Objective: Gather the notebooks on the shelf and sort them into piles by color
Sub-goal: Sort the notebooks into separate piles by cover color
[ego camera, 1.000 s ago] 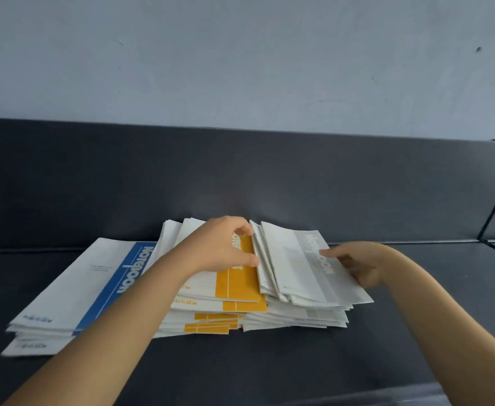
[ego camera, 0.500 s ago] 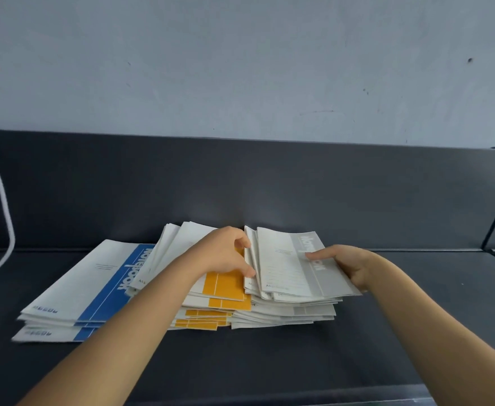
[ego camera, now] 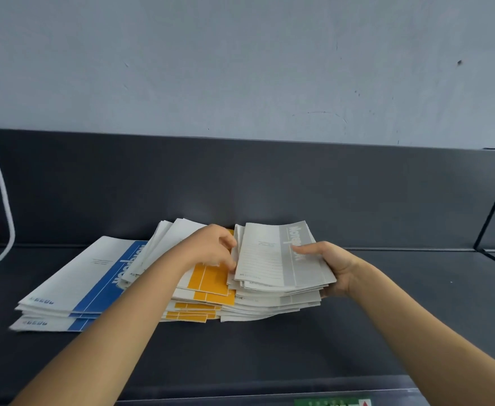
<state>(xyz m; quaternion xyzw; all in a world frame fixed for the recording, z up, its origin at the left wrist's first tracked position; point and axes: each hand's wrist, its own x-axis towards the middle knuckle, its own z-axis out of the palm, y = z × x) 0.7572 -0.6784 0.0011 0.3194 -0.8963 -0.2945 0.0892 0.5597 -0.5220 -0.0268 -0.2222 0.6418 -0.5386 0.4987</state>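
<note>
On the dark shelf point(ego camera: 269, 350), the right hand point(ego camera: 332, 268) grips the grey notebooks point(ego camera: 265, 256) by their right edge, thumb on top; the left hand point(ego camera: 212, 250) pinches the left edge, beside the orange pile point(ego camera: 208, 281).

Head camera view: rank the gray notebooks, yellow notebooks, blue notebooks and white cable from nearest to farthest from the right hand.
1. gray notebooks, held in the right hand.
2. yellow notebooks, just left.
3. blue notebooks, farther left.
4. white cable, far left edge.
</note>
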